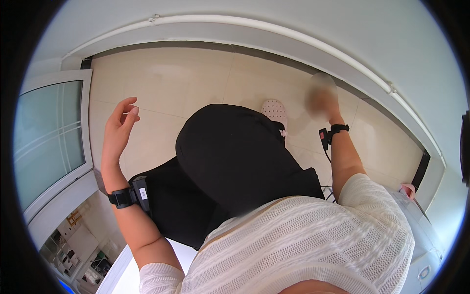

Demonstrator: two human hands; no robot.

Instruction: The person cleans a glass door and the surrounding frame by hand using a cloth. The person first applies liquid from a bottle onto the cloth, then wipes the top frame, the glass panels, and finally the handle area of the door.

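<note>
My left hand [121, 126] hangs over the tiled floor at the left with its fingers loosely curled and nothing in it. A black strap with a small box [141, 193] sits on that forearm. My right hand [326, 103] is stretched out at the right, near the foot of the wall; a blurred patch covers most of it, so its fingers and anything in them are hidden. Another black strap with a small device [323, 139] is around the right wrist. Between the hands are my legs in black trousers [231, 154] and a pale pink perforated clog [274, 110].
A white pipe [257, 24] runs along the wall above the floor [165, 81]. At the left stands a white-framed frosted glass door [55, 128]. A greyish translucent object [422, 228] and a pink item [407, 191] are behind my right shoulder. Cluttered shelves [68, 253] show at lower left.
</note>
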